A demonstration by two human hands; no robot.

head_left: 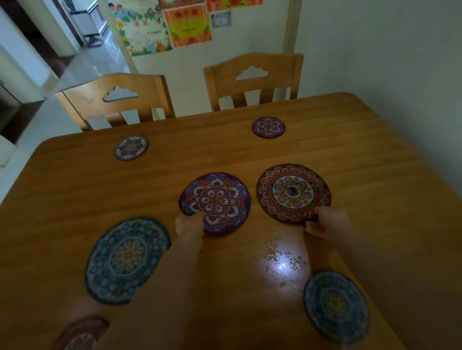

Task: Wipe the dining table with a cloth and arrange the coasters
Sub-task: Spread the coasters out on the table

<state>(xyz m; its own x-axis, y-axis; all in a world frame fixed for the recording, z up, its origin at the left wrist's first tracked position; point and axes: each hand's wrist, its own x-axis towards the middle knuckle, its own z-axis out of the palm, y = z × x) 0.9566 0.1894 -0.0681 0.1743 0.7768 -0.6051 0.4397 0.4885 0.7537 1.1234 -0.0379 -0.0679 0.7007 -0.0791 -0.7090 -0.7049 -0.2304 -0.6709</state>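
L hand (pixel 190 223) pinches near edge of purple coaster (pixel 215 202); R hand (pixel 327 222) pinches near edge of red coaster (pixel 293 192). Fingers curled, thumbs on top. Both coasters side by side, mid surface (pixel 350 155).

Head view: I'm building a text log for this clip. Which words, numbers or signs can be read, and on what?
Green poster: red characters, too blurred to read.
Orange poster: printed characters, too blurred to read.
Grey sheet: too blurred to read.
Posters at the top edge: cropped, unreadable.
Purple coaster and red coaster: patterns only, no text.
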